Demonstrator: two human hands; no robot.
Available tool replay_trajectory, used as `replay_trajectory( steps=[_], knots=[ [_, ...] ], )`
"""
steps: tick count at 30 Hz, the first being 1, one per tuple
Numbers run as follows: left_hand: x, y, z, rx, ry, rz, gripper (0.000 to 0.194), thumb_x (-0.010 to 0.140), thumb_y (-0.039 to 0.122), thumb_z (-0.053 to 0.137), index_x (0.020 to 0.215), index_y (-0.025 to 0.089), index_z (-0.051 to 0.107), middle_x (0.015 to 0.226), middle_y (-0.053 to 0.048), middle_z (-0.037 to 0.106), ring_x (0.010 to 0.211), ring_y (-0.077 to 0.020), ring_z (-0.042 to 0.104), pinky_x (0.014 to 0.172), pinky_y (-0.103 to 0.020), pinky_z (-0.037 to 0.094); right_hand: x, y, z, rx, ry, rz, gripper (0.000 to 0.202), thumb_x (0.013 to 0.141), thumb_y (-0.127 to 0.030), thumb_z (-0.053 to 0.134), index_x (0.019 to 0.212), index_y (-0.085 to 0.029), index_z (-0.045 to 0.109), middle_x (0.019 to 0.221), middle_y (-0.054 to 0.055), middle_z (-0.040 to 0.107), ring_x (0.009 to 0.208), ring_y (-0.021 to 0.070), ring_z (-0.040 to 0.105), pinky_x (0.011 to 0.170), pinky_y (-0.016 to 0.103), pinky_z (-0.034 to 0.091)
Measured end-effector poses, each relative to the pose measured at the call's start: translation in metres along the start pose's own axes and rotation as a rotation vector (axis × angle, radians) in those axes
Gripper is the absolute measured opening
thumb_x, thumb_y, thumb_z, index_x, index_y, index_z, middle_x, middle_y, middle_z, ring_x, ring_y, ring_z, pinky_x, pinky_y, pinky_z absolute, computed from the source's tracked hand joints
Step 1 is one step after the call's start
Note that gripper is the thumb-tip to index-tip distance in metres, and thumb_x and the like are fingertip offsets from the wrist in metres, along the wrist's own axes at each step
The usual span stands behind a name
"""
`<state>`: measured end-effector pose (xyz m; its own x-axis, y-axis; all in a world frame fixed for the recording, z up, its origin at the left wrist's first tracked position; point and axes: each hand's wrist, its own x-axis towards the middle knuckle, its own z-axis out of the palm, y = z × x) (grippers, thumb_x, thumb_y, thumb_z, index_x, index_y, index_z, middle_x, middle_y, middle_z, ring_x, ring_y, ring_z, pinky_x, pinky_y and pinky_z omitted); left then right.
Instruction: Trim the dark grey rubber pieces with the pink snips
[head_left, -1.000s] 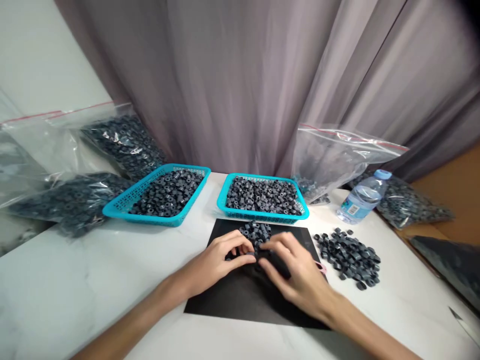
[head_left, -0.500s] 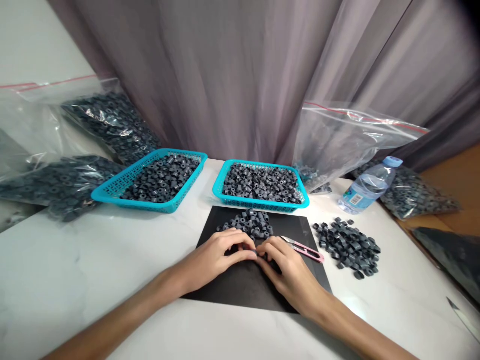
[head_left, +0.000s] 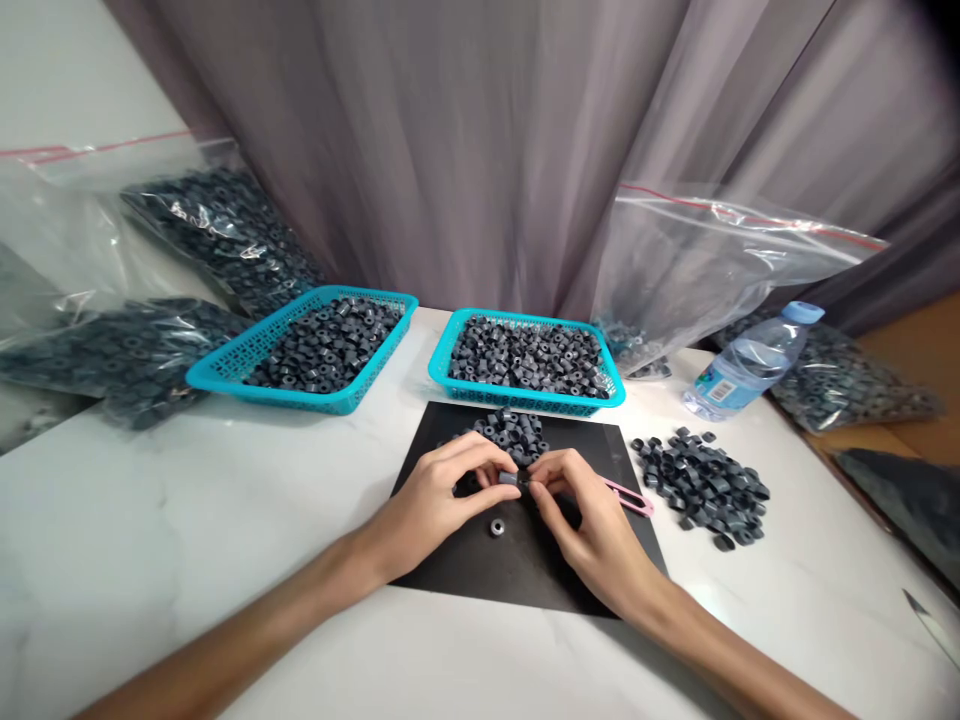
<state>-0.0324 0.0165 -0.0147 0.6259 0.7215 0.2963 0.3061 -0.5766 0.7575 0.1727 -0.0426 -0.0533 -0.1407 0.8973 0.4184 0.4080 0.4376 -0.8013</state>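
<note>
Over the black mat (head_left: 517, 580), my left hand (head_left: 439, 492) pinches a small dark grey plastic ring (head_left: 508, 479) between thumb and fingertips. My right hand (head_left: 583, 512) is closed just to the right of that ring, thumb against forefinger; whatever lies in its pinch is too small to make out. A single loose ring (head_left: 497, 527) with a pale hole rests on the mat below the hands. Behind the fingers sits a small heap of similar rings (head_left: 517, 435). Pink thread snips (head_left: 634, 500) lie by my right hand, their blades hidden behind it.
Two turquoise baskets (head_left: 330, 402) (head_left: 525, 400) of grey rings stand at the back. A pile of dark square-looking bands (head_left: 709, 487) lies right of the mat. A water bottle (head_left: 754, 365) leans there beside clear zip bags (head_left: 720, 260). Filled bags (head_left: 142, 355) stand left.
My hands have drawn slightly apart, and the ring in my left fingers shows more plainly. A loose ring now lies on the mat below. My right hand covers the snips' blades.
</note>
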Motion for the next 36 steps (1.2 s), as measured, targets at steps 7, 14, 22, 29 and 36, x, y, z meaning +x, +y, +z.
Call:
replay_trajectory(
  steps=[7,14,22,29,36],
  knots=[
    [-0.001,0.0,0.006,-0.082,0.018,0.027,0.018,0.094,0.021,0.068,0.111,0.024,0.072,0.105,0.0,0.068,0.09,-0.0109,0.068,0.086,-0.022,0.055,-0.006,0.001,0.0,0.115,0.024,0.025,0.008,0.102,-0.025,0.056,0.11,-0.024,0.056,0.097,0.003,0.061,0.081,0.0164,0.06,0.074,0.03,0.051],
    [-0.002,0.002,0.012,-0.132,0.1,-0.002,0.015,0.091,0.023,0.071,0.106,0.021,0.07,0.098,0.0,0.072,0.087,-0.0132,0.07,0.084,-0.025,0.058,-0.002,-0.004,-0.006,0.343,-0.002,0.178,0.017,0.099,-0.036,0.063,0.107,-0.021,0.061,0.09,0.002,0.061,0.079,0.0151,0.058,0.071,0.027,0.049],
    [-0.002,0.007,0.012,-0.061,0.088,0.043,0.008,0.093,0.02,0.068,0.101,0.021,0.072,0.098,-0.001,0.071,0.086,-0.0126,0.067,0.082,-0.024,0.056,0.001,-0.001,-0.009,0.403,-0.069,0.27,0.025,0.097,-0.045,0.064,0.094,-0.02,0.062,0.082,0.001,0.056,0.069,0.0131,0.048,0.058,0.025,0.039],
    [0.004,0.003,0.004,-0.188,0.117,-0.08,0.014,0.09,0.024,0.073,0.103,0.02,0.073,0.098,-0.001,0.072,0.086,-0.0138,0.07,0.082,-0.025,0.058,0.005,0.001,-0.013,0.524,-0.016,0.309,0.026,0.095,-0.045,0.067,0.094,-0.02,0.061,0.072,-0.003,0.052,0.062,0.0118,0.048,0.058,0.025,0.041],
    [0.001,0.009,0.008,-0.113,0.136,0.041,0.016,0.09,0.02,0.073,0.106,0.022,0.074,0.096,-0.001,0.069,0.082,-0.0116,0.065,0.078,-0.024,0.055,0.009,0.007,-0.022,0.738,-0.213,0.382,0.027,0.092,-0.044,0.071,0.092,-0.019,0.062,0.077,-0.002,0.053,0.064,0.011,0.046,0.06,0.024,0.039]
  ],
)
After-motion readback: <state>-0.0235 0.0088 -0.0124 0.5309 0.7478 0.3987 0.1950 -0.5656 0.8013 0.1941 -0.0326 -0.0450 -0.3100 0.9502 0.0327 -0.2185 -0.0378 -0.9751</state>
